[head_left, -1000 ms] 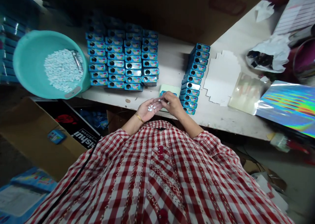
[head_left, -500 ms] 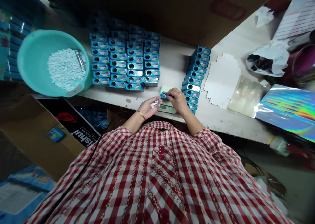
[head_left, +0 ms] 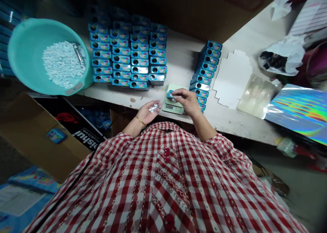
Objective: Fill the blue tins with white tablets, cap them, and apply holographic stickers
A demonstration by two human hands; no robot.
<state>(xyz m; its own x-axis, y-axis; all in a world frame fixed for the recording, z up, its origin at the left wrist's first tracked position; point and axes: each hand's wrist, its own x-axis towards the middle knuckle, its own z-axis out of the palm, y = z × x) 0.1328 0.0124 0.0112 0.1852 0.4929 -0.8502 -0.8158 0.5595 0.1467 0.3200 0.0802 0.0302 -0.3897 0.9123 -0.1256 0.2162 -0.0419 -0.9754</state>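
My left hand [head_left: 150,111] is cupped palm up at the table's front edge and holds a small heap of white tablets [head_left: 153,107]. My right hand [head_left: 186,99] pinches its fingertips over a small blue tin [head_left: 170,94] that sits on a pale green scale [head_left: 172,104]. What the fingertips pinch is too small to make out. A gold bangle circles my left wrist.
A teal basin [head_left: 25,55] with white tablets and a metal scoop stands at the left. Several rows of blue tins [head_left: 127,55] lie behind the scale, and another row [head_left: 205,72] on its right. Flat white card blanks [head_left: 232,77], holographic foil [head_left: 298,108] and crumpled bags are at the right.
My right hand has moved from my left palm to the blue tin on the scale. My left hand has drawn back slightly with the tablets.
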